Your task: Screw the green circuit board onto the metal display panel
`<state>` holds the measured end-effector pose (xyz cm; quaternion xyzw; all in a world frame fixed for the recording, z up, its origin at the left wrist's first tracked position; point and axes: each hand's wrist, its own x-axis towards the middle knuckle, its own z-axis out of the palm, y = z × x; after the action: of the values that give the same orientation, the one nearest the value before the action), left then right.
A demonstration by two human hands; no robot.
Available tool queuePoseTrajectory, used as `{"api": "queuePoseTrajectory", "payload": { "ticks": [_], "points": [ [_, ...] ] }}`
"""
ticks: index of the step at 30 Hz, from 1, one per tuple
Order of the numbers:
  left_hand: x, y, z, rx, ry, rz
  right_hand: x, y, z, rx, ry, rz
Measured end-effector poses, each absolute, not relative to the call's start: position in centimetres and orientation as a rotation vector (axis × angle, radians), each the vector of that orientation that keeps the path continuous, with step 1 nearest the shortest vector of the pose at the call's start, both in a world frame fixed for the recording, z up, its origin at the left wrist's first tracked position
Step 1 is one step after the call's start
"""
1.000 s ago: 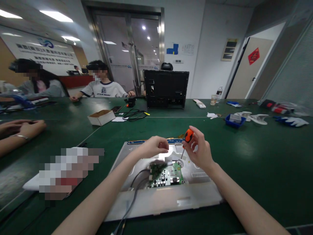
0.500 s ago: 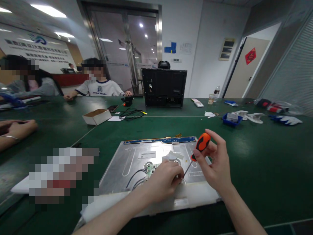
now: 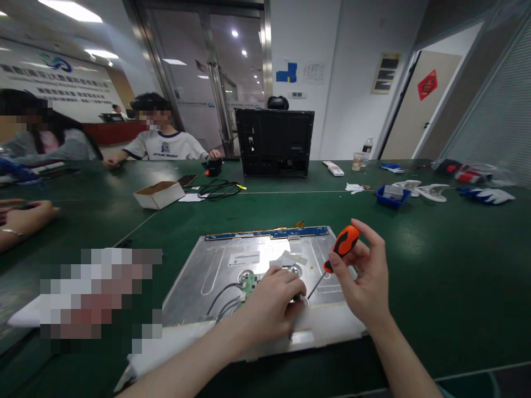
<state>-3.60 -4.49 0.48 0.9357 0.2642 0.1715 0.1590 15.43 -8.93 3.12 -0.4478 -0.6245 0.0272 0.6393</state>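
Observation:
A flat metal display panel [image 3: 219, 260] lies before me, with a blue circuit strip [image 3: 265, 233] along its far edge and a white sheet [image 3: 174, 345] along its near edge. My right hand [image 3: 367, 271] grips an orange and black screwdriver [image 3: 347, 241] by its handle, tilted so the shaft points down-left. The shaft's tip ends close to my left fingertips. My left hand [image 3: 276, 298] is closed low over the panel, its fingers curled; what they hold, if anything, is hidden. A small green circuit board [image 3: 248, 283] with dark wires shows partly beneath it.
A black monitor casing [image 3: 274, 143] stands at the table's far side. Left of it are a white open box [image 3: 160, 196] and a black cable [image 3: 219, 189]. A blue tray [image 3: 390, 198] and gloves [image 3: 487, 195] lie right. Two people sit far left; another person's hands [image 3: 31, 221] are nearer.
The whole view has shifted slightly. My left fingers have moved a little on the panel, while my right hand keeps the screwdriver at nearly the same tilt.

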Motion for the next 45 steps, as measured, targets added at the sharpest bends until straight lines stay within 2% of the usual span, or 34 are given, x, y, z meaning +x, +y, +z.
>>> {"api": "queuePoseTrajectory", "payload": {
  "ticks": [8,45],
  "points": [
    [-3.7,-5.3,1.7,2.693,0.865,0.568,14.5,-9.1,3.1,-0.999,-1.536,0.047],
    [-3.7,-4.7,0.6,2.743,0.807,0.511,14.0,-9.0,2.4,-1.051,-1.624,-0.053]
  ]
}}
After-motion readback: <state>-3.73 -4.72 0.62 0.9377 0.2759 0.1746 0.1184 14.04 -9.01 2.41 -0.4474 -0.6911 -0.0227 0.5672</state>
